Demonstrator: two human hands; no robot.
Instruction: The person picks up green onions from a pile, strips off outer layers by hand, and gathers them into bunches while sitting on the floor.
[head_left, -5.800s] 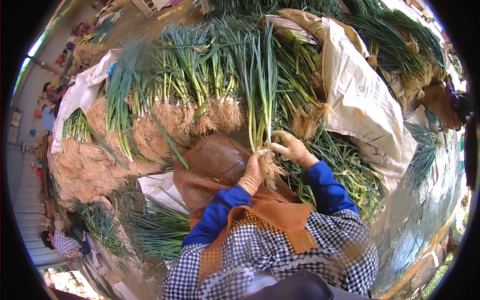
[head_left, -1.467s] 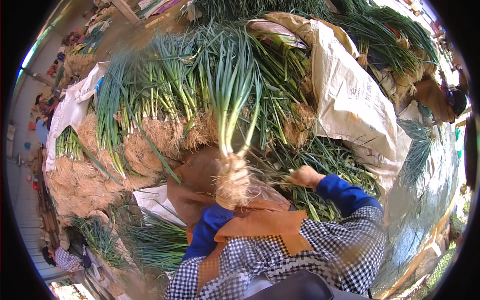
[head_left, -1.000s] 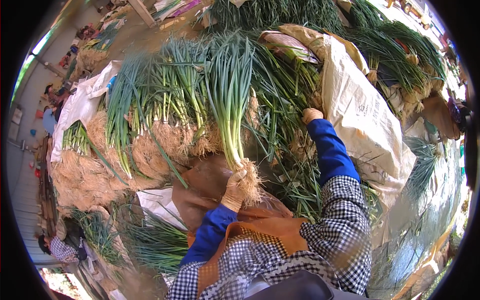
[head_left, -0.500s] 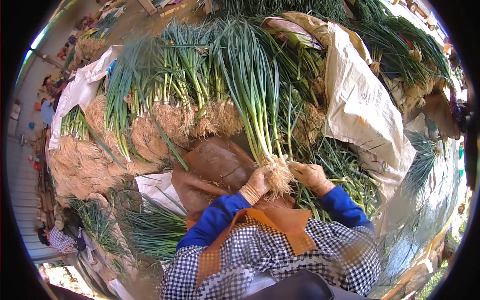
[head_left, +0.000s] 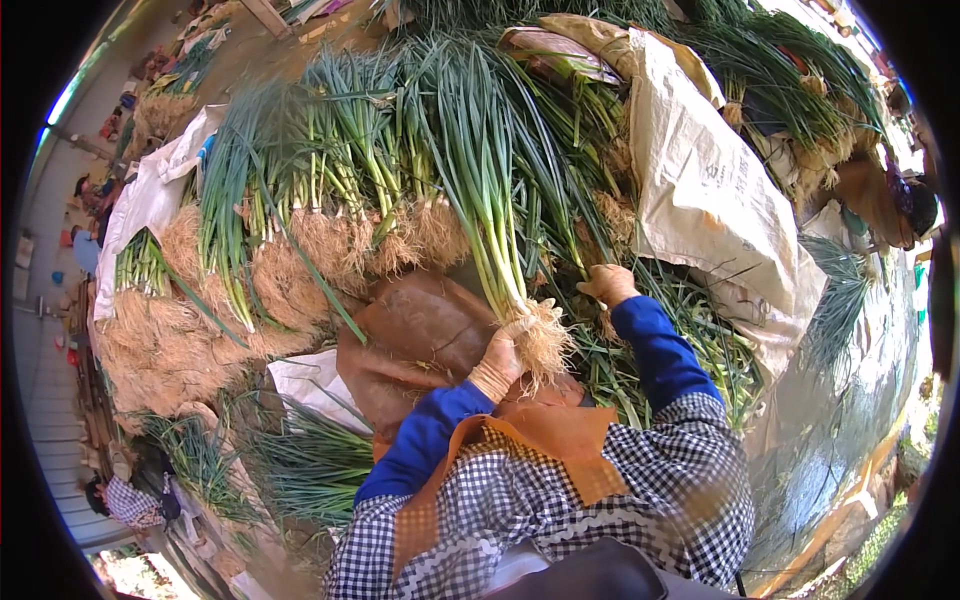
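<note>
A bunch of long green onions [head_left: 490,200] stands in front of me, its white ends and pale bushy roots nearest to me. My left hand [head_left: 501,362] is closed around the bunch just by the roots. To the right, my right hand [head_left: 608,286] reaches over loose green onions, apart from the bunch. Its fingers are curled round a green onion stalk [head_left: 581,255], and a few roots show below the hand. A brown sheet [head_left: 425,325] covers my lap under the bunch.
Finished-looking rows of green onions with matted roots [head_left: 300,270] lie at the left. A cream woven sack [head_left: 710,185] lies over the pile at the right. More onion leaves [head_left: 310,460] lie at lower left. Other people [head_left: 130,500] sit at the far left.
My right hand has left the roots of the bunch and moved forward to the loose onions. My left hand keeps the bunch, now slightly further left in view.
</note>
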